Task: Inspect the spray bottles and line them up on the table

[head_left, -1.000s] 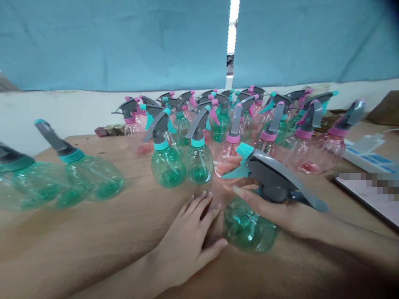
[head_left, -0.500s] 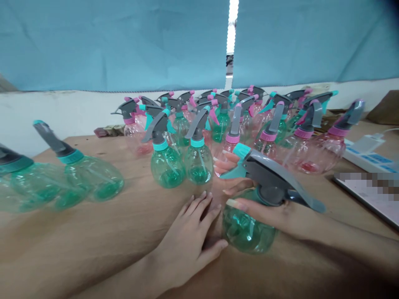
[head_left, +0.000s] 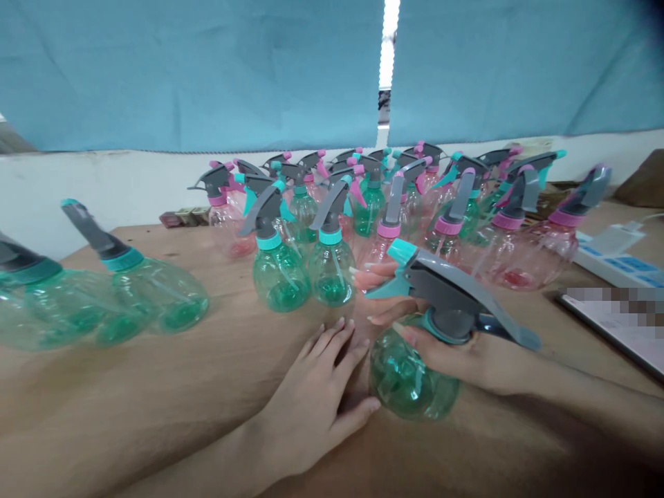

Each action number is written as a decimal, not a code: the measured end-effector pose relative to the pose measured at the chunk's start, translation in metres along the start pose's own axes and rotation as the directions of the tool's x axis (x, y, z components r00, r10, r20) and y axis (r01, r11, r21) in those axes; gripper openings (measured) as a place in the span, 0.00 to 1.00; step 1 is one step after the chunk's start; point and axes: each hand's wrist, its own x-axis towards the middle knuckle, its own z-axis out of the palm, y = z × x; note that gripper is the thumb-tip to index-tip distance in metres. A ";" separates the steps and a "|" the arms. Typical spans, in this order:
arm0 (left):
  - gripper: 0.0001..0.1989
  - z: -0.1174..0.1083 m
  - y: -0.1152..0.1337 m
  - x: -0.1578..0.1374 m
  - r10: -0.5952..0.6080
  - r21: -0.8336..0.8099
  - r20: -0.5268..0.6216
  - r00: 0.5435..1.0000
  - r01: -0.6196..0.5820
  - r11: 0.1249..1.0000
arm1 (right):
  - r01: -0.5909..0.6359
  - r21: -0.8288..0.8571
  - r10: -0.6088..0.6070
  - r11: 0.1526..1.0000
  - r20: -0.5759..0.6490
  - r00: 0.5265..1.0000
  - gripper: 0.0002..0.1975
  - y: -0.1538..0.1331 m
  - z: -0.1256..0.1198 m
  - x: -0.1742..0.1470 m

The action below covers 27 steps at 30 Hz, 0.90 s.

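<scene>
A clear green spray bottle (head_left: 415,380) with a grey trigger head and a turquoise nozzle stands close to me, right of centre. My right hand (head_left: 440,349) holds it just below the head, thumb on the near side and fingers behind, partly hidden by the trigger. My left hand (head_left: 316,394) lies open and flat on the wooden table, palm down, its fingertips to the left of that bottle. Beyond the hands stand two more green spray bottles (head_left: 281,273) with turquoise collars.
Several pink and green spray bottles (head_left: 371,207) crowd the back of the table (head_left: 197,408). At the left are more green bottles (head_left: 160,297). A phone-like device (head_left: 612,325) and a white power strip (head_left: 617,259) lie at the right. A blue cloth (head_left: 207,76) hangs behind.
The right thumb has shifted slightly on the green spray bottle, which stays in place. My left hand rests as before. The view has moved a little.
</scene>
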 end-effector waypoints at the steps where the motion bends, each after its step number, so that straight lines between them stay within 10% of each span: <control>1: 0.31 0.000 0.000 0.000 -0.002 -0.003 -0.002 1.000 0.002 1.000 | -0.003 -0.003 0.003 1.000 -0.027 1.000 0.18 0.001 0.000 -0.001; 27: 0.31 0.000 0.000 0.001 -0.011 0.014 0.029 1.000 0.011 1.000 | -0.013 0.033 0.013 0.999 -0.013 1.000 0.21 0.000 0.003 0.000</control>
